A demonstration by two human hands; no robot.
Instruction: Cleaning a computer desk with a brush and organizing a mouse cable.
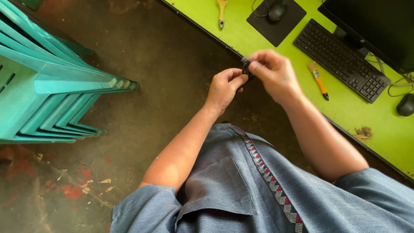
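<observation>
Both my hands meet over the dirt floor beside a lime-green desk (pixel 241 34). My left hand (pixel 224 88) and my right hand (pixel 276 73) are closed together on a small dark object (pixel 246 67); only a sliver of it shows between the fingers, and I cannot tell what it is. The right hand's fingertips pinch its top, the left hand grips it from below. My grey-blue shirt with a patterned placket fills the lower frame.
On the desk lie a black keyboard (pixel 343 60), a monitor (pixel 379 26), a mouse on a black pad (pixel 277 11), a second mouse (pixel 406 105), an orange-handled brush (pixel 318 80) and yellow-handled pliers (pixel 221 13). Stacked teal plastic chairs (pixel 47 82) stand at left.
</observation>
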